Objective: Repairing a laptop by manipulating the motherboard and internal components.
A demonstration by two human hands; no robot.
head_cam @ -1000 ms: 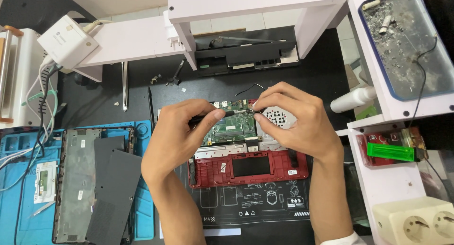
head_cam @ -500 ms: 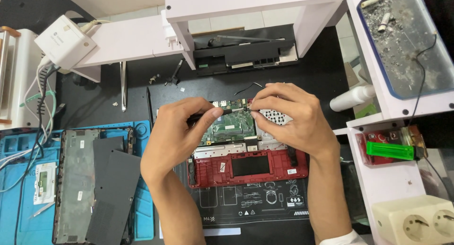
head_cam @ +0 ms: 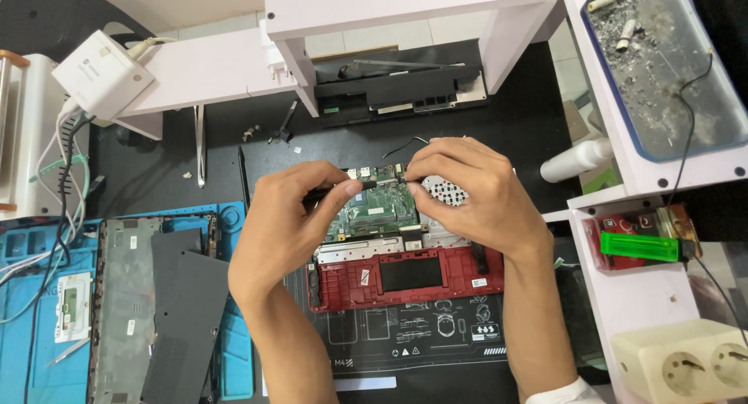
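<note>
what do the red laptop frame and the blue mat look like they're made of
Red laptop frame: likely moulded plastic, going by its matte, even colour and cut-out openings. Blue mat: probably silicone or rubber, judging by its dull surface and moulded compartments.

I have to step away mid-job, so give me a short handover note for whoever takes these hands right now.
Left hand: pinches a thin black tool, tip at the top edge of the green circuit board.
Right hand: rests over the board's right side, fingertips at the same top edge.
Things: the board sits in the opened red laptop shell on the black work mat. The grey bottom cover lies on the blue mat to the left.
Done: the cover is off and the board exposed.
Left: the board is still in the shell.
</note>
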